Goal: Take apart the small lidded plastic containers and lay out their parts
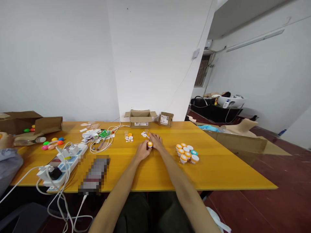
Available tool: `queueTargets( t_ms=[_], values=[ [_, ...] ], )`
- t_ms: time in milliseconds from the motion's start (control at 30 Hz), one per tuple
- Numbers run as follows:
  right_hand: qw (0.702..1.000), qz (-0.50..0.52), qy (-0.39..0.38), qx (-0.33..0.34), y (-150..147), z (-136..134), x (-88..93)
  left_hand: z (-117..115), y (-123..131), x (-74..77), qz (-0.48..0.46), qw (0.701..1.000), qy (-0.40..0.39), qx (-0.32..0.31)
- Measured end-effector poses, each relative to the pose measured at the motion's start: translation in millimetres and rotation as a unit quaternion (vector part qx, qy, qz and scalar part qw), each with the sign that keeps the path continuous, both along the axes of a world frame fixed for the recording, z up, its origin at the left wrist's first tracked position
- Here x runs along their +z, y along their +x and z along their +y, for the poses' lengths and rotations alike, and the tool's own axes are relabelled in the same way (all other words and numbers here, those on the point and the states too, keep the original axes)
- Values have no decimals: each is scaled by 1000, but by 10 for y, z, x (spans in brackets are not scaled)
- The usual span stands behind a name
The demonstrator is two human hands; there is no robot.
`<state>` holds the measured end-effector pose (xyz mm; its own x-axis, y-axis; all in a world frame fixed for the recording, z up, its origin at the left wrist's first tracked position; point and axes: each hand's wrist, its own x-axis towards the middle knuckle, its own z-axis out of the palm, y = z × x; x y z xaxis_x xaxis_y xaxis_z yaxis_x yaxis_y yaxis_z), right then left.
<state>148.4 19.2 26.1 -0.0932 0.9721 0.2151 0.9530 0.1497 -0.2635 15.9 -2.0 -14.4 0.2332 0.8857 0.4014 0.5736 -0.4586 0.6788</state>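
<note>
My left hand (143, 151) is closed around a small round jar with an orange-and-white lid (150, 144), low over the table in front of me. My right hand (156, 141) reaches just beyond it, fingers stretched forward and down. Its fingertips are at a loose cluster of small white discs (145, 134) with an orange piece beside them. Farther left lies another group of white rings and discs (129, 138) with an orange ring. To the right stand several clear jars with orange, white and teal lids (186, 152), packed close together.
An open cardboard box (140, 120) and a smaller carton (166, 119) stand against the wall. On the left are a power strip (65, 165) with trailing cables, a blurred phone (95, 174), coloured balls (54, 141) and another person's sleeve (9, 165). The table (218, 174) ends at the right.
</note>
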Motion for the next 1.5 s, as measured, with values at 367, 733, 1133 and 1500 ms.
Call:
queueTargets(
  t_ms=[367,733,1133,1500],
  values=[
    [999,-32,18,-16,-44,-114,-8,-84,14,126,29,1000,12,-3],
    [997,44,63,16,12,-226,-33,-43,-43,153,-5,1000,27,14],
    [927,360,81,64,5,-325,-220,-16,-64,197,-75,997,23,2],
    [867,486,61,88,103,-304,-202,42,-74,193,-226,967,-75,-89]
  ],
)
